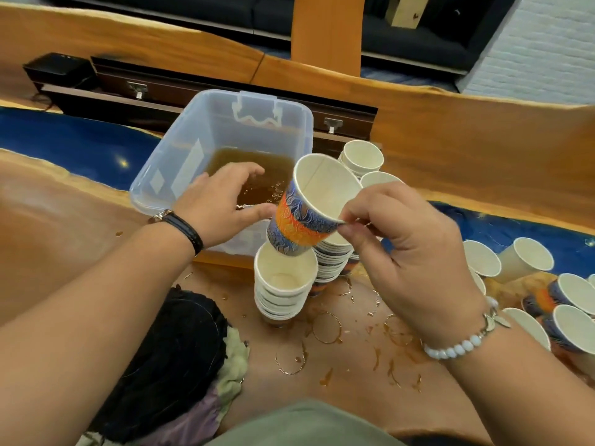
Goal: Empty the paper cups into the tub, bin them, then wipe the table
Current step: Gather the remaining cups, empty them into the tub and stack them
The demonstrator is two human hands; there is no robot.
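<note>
My right hand [409, 252] pinches the rim of an empty blue-and-orange paper cup [309, 210], tilted, with its base just above a stack of nested cups [285, 291]. My left hand [222, 204] hovers with fingers spread by the cup's left side, over the near edge of the clear plastic tub [164, 175]. Brown liquid [254, 175] lies in the tub's bottom. A second stack [331, 262] stands right behind the first. A third stack [362, 159] stands beside the tub's right wall.
Several loose cups [521, 259] lie and stand at the right on the wooden table [64, 226]. Brown rings and drips [328, 329] mark the table near me. A dark bundle of cloth [174, 358] lies at the lower left. A dark case [193, 91] sits behind the tub.
</note>
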